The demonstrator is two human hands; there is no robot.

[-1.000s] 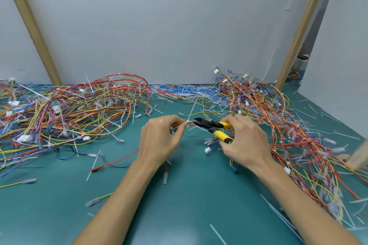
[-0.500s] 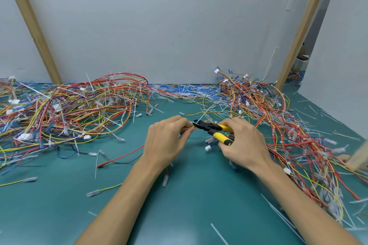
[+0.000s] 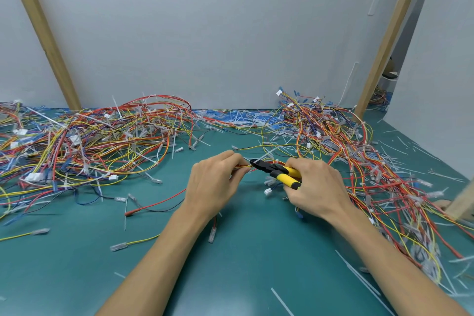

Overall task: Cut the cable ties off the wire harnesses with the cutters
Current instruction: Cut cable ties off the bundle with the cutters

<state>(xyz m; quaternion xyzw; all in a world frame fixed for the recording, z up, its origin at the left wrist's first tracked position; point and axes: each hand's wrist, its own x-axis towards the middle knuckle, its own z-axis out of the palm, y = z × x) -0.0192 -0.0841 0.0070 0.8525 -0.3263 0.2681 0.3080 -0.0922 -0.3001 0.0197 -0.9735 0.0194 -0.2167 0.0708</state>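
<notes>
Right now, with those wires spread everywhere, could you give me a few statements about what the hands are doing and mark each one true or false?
1. The right hand holds the yellow-handled cutters. True.
2. The left hand lies flat and empty on the green mat. False: it pinches a thin bunch of red and yellow wires at the cutters' tip.
3. The cutters' black tip points toward the left hand. True.
4. All the wire harnesses sit in one pile on the left. False: there is a left pile and a right pile.
5. Cut white cable ties litter the mat. True.
</notes>
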